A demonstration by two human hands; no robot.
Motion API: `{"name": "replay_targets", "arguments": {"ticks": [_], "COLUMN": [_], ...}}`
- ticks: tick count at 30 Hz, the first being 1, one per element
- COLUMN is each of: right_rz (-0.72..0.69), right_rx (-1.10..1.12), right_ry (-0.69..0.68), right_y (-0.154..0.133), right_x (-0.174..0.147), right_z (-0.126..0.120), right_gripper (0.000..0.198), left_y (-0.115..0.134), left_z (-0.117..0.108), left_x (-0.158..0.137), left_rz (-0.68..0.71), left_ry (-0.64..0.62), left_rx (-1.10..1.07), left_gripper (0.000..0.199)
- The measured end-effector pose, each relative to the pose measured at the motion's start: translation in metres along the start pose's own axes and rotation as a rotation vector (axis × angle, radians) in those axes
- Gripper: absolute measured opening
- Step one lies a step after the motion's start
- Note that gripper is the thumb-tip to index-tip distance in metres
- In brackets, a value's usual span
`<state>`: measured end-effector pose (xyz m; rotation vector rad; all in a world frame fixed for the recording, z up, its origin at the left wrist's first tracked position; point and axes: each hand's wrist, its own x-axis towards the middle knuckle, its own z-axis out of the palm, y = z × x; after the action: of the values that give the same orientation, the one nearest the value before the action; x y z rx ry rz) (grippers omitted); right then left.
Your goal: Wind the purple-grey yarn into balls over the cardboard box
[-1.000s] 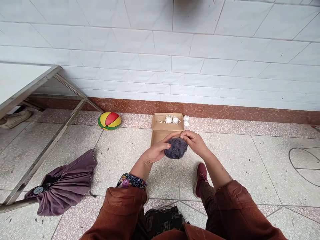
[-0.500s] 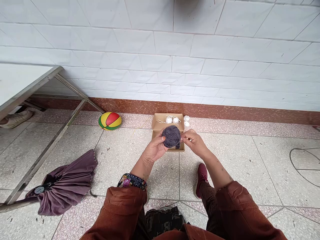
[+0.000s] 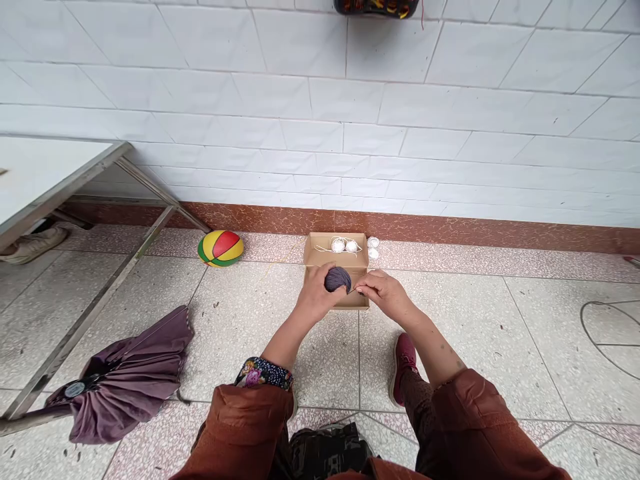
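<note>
A dark grey-purple ball of yarn (image 3: 337, 279) is gripped in my left hand (image 3: 316, 295), whose fingers curl over its top and side. My right hand (image 3: 385, 293) is just to the right of the ball, thumb and fingertips pinched together on what looks like the yarn's loose end. Both hands hang over an open cardboard box (image 3: 361, 301) on the floor. Inside its raised lid (image 3: 320, 257) rest two white yarn balls (image 3: 345, 246) with loose strands. Two more small white balls (image 3: 373, 248) sit against the box's right side.
A red, yellow and green ball (image 3: 221, 249) lies left of the box. Further left are a folded purple umbrella (image 3: 133, 380) and a metal-framed table (image 3: 75, 180). Behind is the tiled wall (image 3: 280, 153). A wire ring (image 3: 590, 333) lies at right.
My left hand has turned over the yarn ball, from cupping it below to grasping it from above. My right hand stays pinched beside it. The view has tilted up slightly.
</note>
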<state>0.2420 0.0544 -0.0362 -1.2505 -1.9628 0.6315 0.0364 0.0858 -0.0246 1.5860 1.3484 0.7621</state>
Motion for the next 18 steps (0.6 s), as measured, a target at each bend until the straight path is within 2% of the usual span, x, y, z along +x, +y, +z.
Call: {"name": "replay_targets", "arguments": {"ticks": [2,5,7,10,14,18], "right_rz": [-0.02,-0.015,-0.003,0.004,-0.009,-0.007], "right_rx": [-0.056,-0.075,-0.044,-0.006,0.002,0.016], "right_ry": [0.017,0.065,0.109,0.151,0.124,0.079], "right_y": [0.001,0.002,0.003,0.004,0.002,0.003], "right_x": [0.0,0.0,0.001,0.001,0.001,0.0], "right_z": [-0.001,-0.002,-0.003,-0.004,-0.003,-0.002], "right_gripper": [0.021,0.019,0.018,0.016,0.014,0.014], "left_y": [0.0,-0.002,-0.004,-0.008,-0.008,0.001], "left_z": [-0.002,-0.004,-0.003,0.001,0.006,0.003], "left_x": [-0.003,-0.006,-0.007,-0.007,-0.009,-0.012], "left_rz": [-0.048,-0.128,-0.192,-0.237,-0.121,-0.06], "left_ry": [-0.164,-0.417,-0.526,-0.622,-0.702,-0.709], "left_rx": [-0.048,-0.253,-0.371,-0.49,-0.716,-0.986], "left_gripper": [0.064,0.065,0.066,0.069,0.069,0.064]}}
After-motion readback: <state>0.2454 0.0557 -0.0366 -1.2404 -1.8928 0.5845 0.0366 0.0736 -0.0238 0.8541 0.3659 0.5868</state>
